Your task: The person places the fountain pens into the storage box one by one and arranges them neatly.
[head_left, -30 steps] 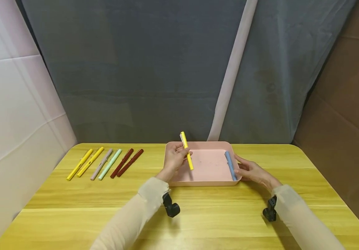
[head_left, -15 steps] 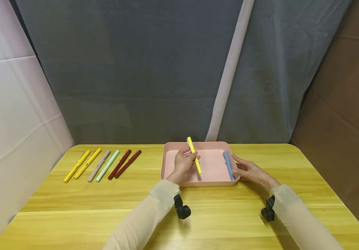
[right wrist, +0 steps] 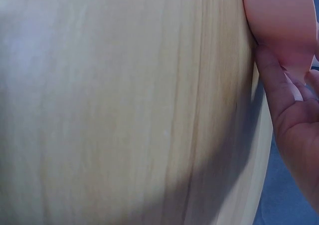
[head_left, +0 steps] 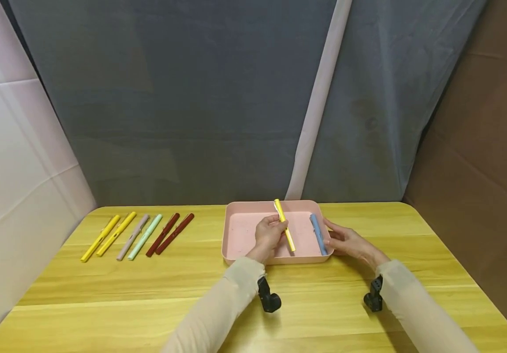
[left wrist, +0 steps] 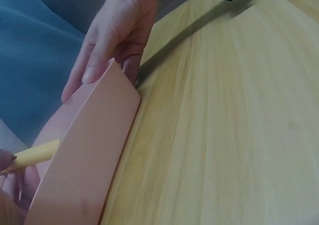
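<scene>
My left hand [head_left: 269, 237] pinches a yellow pen [head_left: 285, 225] between thumb and fingers over the middle of the pink tray [head_left: 244, 223]. The pen slants, its clip end pointing away and its lower end toward the tray's near wall. In the left wrist view, part of the yellow pen [left wrist: 37, 154] shows just behind that wall. A blue pen [head_left: 318, 234] lies inside the tray along its right side. My right hand [head_left: 352, 243] holds the tray's right end; in the left wrist view its thumb lies over the rim, with other fingers outside the wall.
Left of the tray, a slanted row of pens lies on the wooden table [head_left: 147, 284]: two yellow pens [head_left: 116, 234], a greyish-lilac pen [head_left: 132, 237], a mint green pen [head_left: 145, 237] and two dark red pens [head_left: 175, 234]. A grey curtain [head_left: 191, 108] hangs behind the table.
My left hand has carried the yellow pen rightward and nearer over the tray, closer to the blue pen. The right hand stays at the tray's right end. The head view has shifted slightly.
</scene>
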Demonstrator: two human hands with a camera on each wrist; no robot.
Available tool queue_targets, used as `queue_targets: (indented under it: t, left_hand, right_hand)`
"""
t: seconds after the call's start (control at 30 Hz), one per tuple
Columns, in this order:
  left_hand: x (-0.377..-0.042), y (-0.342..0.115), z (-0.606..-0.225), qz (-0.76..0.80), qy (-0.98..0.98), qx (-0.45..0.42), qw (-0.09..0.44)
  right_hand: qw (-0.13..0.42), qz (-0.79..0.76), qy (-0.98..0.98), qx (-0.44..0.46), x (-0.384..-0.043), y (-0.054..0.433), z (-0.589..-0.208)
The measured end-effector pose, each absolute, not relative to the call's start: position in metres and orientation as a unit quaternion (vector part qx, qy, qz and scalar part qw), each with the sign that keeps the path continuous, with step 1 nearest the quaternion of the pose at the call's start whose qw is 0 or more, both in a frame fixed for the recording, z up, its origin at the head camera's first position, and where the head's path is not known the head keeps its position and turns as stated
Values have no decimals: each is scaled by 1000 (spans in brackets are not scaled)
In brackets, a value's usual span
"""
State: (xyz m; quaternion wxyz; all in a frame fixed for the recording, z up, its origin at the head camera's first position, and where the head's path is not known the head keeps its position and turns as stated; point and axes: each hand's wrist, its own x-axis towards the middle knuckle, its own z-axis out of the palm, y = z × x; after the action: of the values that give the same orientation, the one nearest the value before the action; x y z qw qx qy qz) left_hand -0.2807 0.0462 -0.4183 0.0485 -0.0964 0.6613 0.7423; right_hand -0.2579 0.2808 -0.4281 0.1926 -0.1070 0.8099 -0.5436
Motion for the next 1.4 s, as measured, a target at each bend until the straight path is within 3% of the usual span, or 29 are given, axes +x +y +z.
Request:
queue_targets:
  t: [0.63,1.4]
  left_hand:
    - [-281,81,-424,671,727,-97,109]
    - [-282,100,-420,614,772,-105,128]
  right_hand:
    - [197,-547,808,-92,-259,279,-429]
    - [194,-525,822,-107,-258,279,-426]
